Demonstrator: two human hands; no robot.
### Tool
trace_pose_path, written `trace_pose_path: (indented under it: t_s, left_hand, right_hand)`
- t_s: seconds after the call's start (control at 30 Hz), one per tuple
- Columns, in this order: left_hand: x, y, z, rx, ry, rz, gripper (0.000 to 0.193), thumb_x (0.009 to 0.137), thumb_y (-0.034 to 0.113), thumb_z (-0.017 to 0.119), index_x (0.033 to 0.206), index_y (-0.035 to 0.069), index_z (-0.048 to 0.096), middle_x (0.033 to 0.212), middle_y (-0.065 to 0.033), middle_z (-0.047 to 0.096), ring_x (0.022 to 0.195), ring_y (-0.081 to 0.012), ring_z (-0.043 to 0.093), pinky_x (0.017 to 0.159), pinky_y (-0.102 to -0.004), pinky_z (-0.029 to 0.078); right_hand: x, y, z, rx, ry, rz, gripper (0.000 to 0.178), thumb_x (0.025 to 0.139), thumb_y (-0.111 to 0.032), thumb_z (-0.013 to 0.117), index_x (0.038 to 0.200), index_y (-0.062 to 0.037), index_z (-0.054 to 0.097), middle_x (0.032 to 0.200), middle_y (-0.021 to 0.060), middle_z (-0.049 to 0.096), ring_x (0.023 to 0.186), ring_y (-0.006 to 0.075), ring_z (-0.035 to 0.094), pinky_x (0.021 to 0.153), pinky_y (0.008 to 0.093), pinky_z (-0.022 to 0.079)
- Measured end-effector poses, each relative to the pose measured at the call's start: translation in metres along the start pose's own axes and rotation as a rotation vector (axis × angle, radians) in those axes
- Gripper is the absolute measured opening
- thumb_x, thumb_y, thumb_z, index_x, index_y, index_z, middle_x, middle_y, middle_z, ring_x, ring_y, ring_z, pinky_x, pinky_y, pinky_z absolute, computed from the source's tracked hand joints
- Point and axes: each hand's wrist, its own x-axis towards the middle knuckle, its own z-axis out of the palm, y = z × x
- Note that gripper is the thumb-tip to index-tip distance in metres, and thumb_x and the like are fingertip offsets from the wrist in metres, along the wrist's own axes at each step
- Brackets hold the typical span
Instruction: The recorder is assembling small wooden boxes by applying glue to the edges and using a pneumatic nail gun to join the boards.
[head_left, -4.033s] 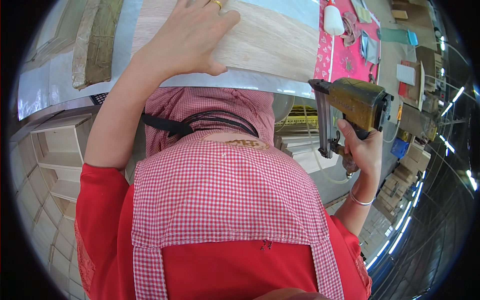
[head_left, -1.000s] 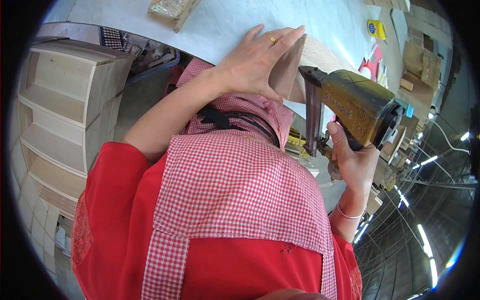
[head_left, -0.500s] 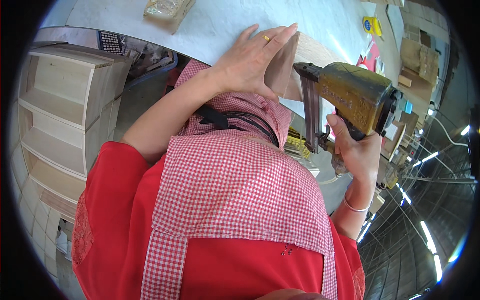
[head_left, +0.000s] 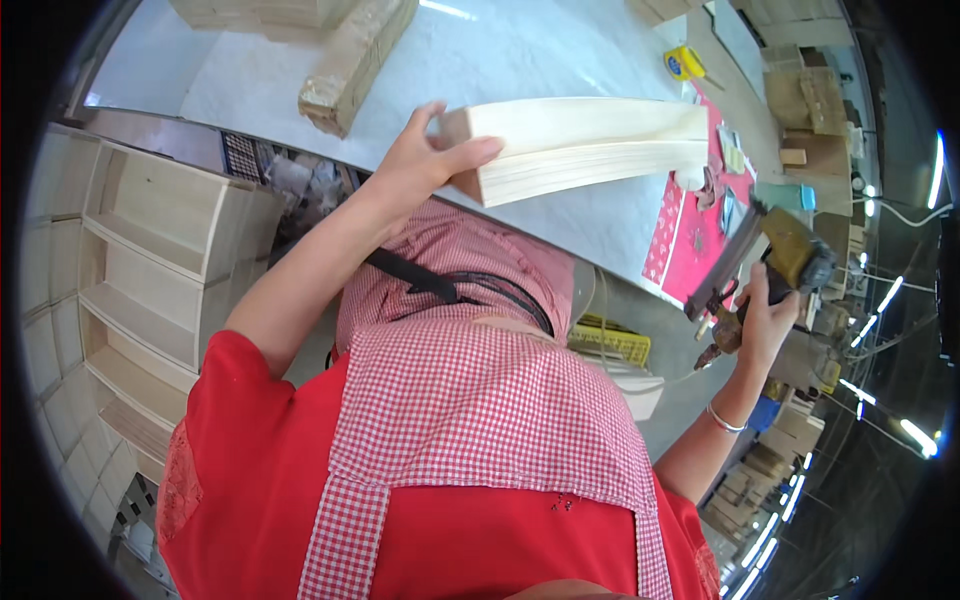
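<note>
My left hand grips one end of a pale wooden box, with the thumb on the near face and the fingers at its end. The box is tilted over the white tabletop, its long side stretching to the right; whether it touches the table I cannot tell. In my right hand is a worn yellow-brown nail gun, fingers wrapped round the handle. The gun is off to the right, apart from the box, with its dark magazine slanting down-left.
A brown taped parcel lies at the back left. Pink patterned sheet and a yellow round-ended item are on the table's right. Pale wooden shelf units stand left; a yellow crate sits below the table edge.
The box has turned so its long side runs rightward. My right hand has drawn the nail gun away from it, to the right and down.
</note>
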Motion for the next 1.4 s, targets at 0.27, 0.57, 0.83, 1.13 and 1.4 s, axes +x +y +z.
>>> trace_pose_path:
  t_s: [0.27, 0.57, 0.83, 1.13, 1.4]
  left_hand:
    - [-0.031, 0.001, -0.002, -0.222, 0.123, -0.074, 0.1, 0.079, 0.04, 0.081, 0.147, -0.004, 0.022, 0.126, -0.0232, 0.048, 0.115, -0.0279, 0.055, 0.095, -0.0414, 0.049]
    - [-0.037, 0.015, 0.023, -0.28, 0.047, -0.192, 0.085, 0.088, 0.052, 0.065, 0.146, 0.0, 0.029, 0.131, -0.0208, 0.05, 0.119, -0.0309, 0.054, 0.098, -0.0462, 0.049]
    - [-0.041, 0.006, 0.04, -0.837, -0.3, -0.68, 0.085, 0.093, 0.064, 0.05, 0.143, -0.005, 0.038, 0.135, -0.0234, 0.051, 0.128, -0.0343, 0.051, 0.103, -0.0471, 0.047]
    - [-0.026, -0.061, -0.039, -0.757, -0.741, -0.393, 0.056, 0.102, 0.045, 0.047, 0.127, -0.005, 0.057, 0.118, -0.0139, 0.064, 0.115, -0.0206, 0.061, 0.098, -0.0373, 0.048]
    - [0.008, 0.009, 0.062, 0.302, 0.045, -0.066, 0.048, 0.098, 0.03, 0.06, 0.132, -0.003, 0.05, 0.127, -0.0145, 0.059, 0.112, -0.0226, 0.058, 0.098, -0.0345, 0.046]
  right_hand:
    - [0.01, 0.179, 0.019, -0.582, 0.05, -0.172, 0.05, 0.083, -0.012, 0.063, 0.131, -0.0044, 0.052, 0.102, 0.0227, 0.067, 0.085, 0.039, 0.067, 0.074, 0.0463, 0.052]
    - [0.033, 0.191, 0.062, -0.791, -0.047, 0.178, 0.061, 0.083, -0.017, 0.065, 0.14, -0.006, 0.046, 0.107, 0.0237, 0.068, 0.096, 0.0435, 0.065, 0.078, 0.0533, 0.053]
    - [0.025, 0.205, 0.087, -0.737, 0.117, 0.044, 0.054, 0.087, -0.029, 0.069, 0.131, -0.001, 0.054, 0.106, 0.0223, 0.066, 0.1, 0.0399, 0.063, 0.083, 0.0504, 0.051]
    - [0.01, 0.123, 0.118, 0.064, 0.054, -0.176, 0.036, 0.093, -0.023, 0.065, 0.117, 0.0041, 0.062, 0.106, 0.0191, 0.065, 0.097, 0.0304, 0.063, 0.084, 0.0398, 0.051]
    - [-0.033, 0.007, 0.196, 0.612, -0.606, -0.012, 0.048, 0.094, -0.028, 0.063, 0.128, 0.0047, 0.054, 0.112, 0.0238, 0.062, 0.101, 0.0328, 0.064, 0.083, 0.0388, 0.052]
